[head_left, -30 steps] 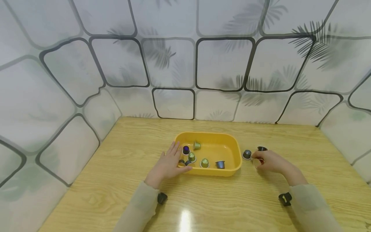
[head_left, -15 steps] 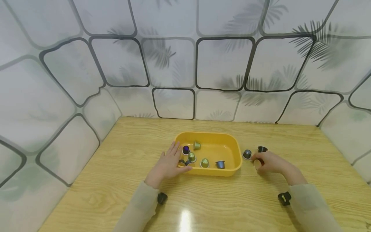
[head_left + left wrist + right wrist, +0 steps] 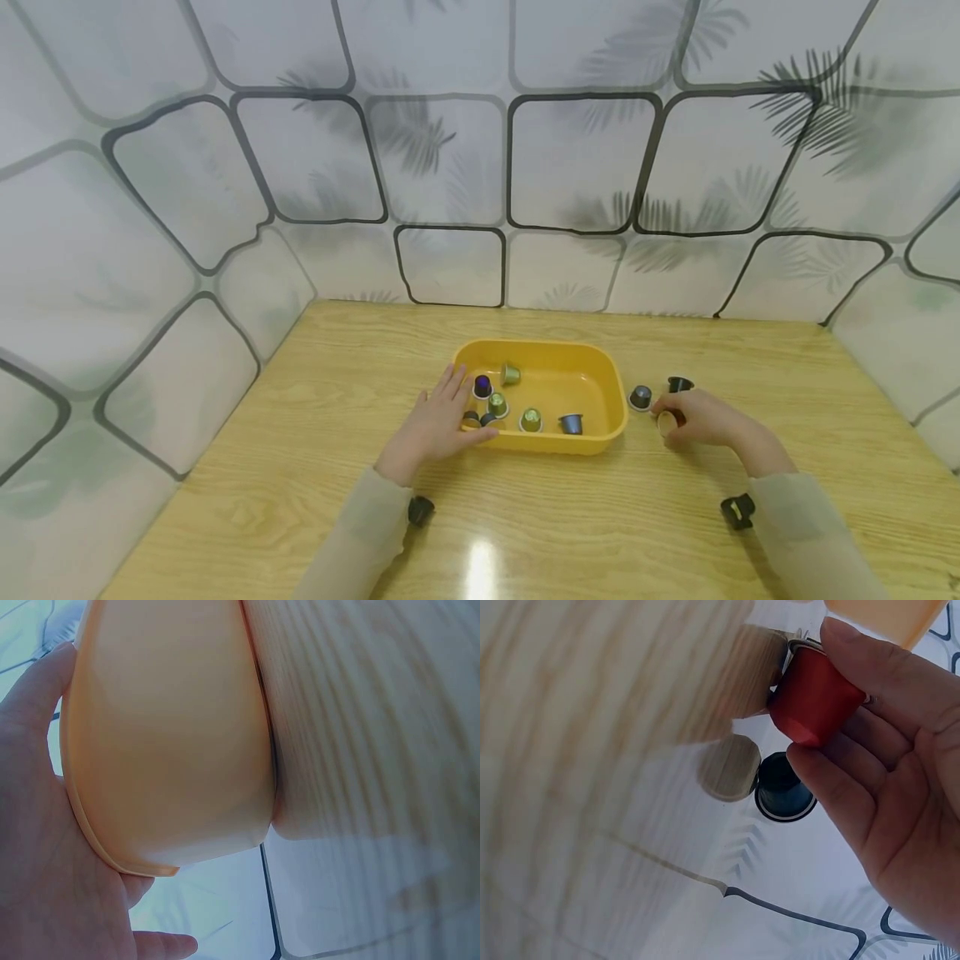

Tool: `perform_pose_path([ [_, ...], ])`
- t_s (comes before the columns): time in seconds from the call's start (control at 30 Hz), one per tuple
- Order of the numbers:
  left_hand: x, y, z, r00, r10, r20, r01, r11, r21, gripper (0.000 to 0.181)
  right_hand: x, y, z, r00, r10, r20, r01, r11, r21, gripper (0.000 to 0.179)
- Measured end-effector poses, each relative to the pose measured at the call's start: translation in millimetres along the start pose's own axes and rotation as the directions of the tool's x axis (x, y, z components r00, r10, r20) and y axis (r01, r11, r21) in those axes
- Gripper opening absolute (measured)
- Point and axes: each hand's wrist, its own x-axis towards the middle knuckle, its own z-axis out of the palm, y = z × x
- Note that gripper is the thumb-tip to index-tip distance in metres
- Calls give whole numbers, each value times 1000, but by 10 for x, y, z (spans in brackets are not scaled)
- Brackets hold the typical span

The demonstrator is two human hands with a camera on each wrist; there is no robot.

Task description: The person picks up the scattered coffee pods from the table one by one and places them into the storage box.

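My left hand (image 3: 427,429) rests on the left end of a yellow tray (image 3: 558,343), fingers spread and fairly straight across its rim. In the left wrist view the thumb touches the rim of the tray (image 3: 165,735). To the right of the tray, my right hand (image 3: 712,419) pinches a red coffee capsule (image 3: 817,697) between thumb and fingertips, close to the table. From the head view mostly its pale lid (image 3: 667,423) shows. Nearby on the table are a dark grey capsule (image 3: 641,397) and a black capsule (image 3: 680,384), the latter just behind my fingers.
Inside the tray lie several capsules: purple (image 3: 482,386), green ones (image 3: 530,419), a blue one (image 3: 571,424) on its side, and dark ones (image 3: 470,419) partly hidden by the near rim. Patterned panels (image 3: 450,267) border the wooden table (image 3: 360,350) at back and sides.
The red capsule has turned slightly in my right fingers, so its lid faces the head camera more, and more of the black capsule shows. My left hand stays on the tray.
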Motion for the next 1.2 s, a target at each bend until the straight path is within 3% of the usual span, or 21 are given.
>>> perform_pose_path([
  [0.23, 8, -11, 8, 1000, 3, -2, -3, 1000, -4, 92, 10, -17, -22, 1000, 9, -8, -9, 1000, 16, 38],
  [0.83, -7, 1, -20, 1000, 12, 5, -11, 1000, -14, 92, 23, -198, -166, 986, -99, -134, 100, 995, -3, 31],
  [1.03, -11, 3, -20, 1000, 8, 7, -8, 1000, -16, 91, 53, -324, -201, 975, -116, -189, 113, 993, -27, 35],
  [1.2, -10, 4, -24, 1000, 7, 13, -7, 1000, -22, 91, 67, -485, -226, 976, -109, -189, 99, 993, -61, 37],
])
